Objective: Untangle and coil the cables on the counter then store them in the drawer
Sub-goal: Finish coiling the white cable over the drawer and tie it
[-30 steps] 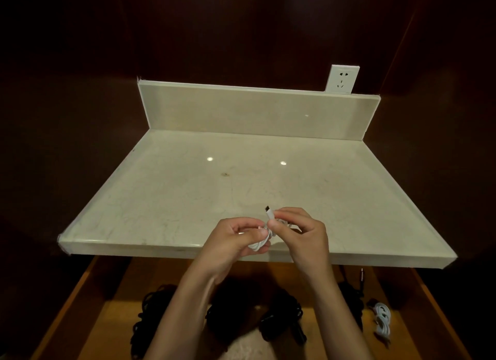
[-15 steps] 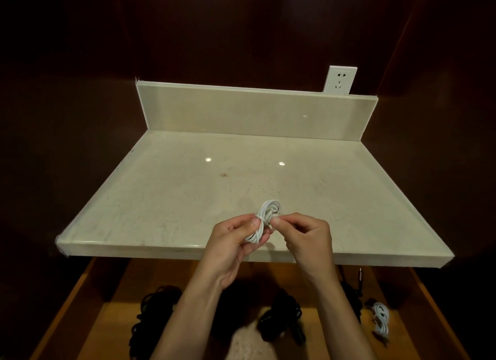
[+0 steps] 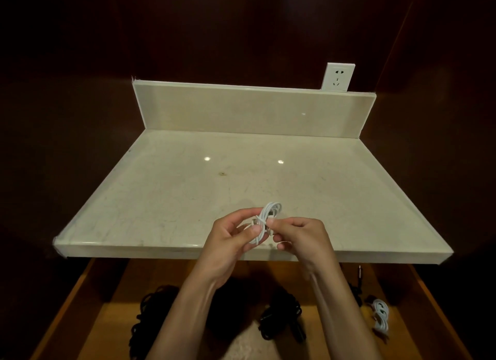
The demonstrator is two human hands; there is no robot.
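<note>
A small coiled white cable (image 3: 269, 218) is held just above the front edge of the pale marble counter (image 3: 188, 193). My left hand (image 3: 233, 241) grips the coil's lower loops between thumb and fingers. My right hand (image 3: 303, 239) pinches the cable's free end at the coil's middle, where a strand crosses the loops. Below the counter the wooden drawer (image 3: 88, 292) stands open. In it lie a black cable bundle (image 3: 150, 314) at the left, another black bundle (image 3: 281, 316) in the middle and a coiled white cable (image 3: 381, 316) at the right.
A white wall socket (image 3: 338, 77) sits above the counter's backsplash (image 3: 252, 110) at the right. Dark wooden walls enclose the counter on both sides. A thin black cable (image 3: 359, 279) hangs at the drawer's right rear.
The coil has been turned so its loops stand above my fingers. My right hand has shifted from the plug end to pinching the strand at the coil's middle.
</note>
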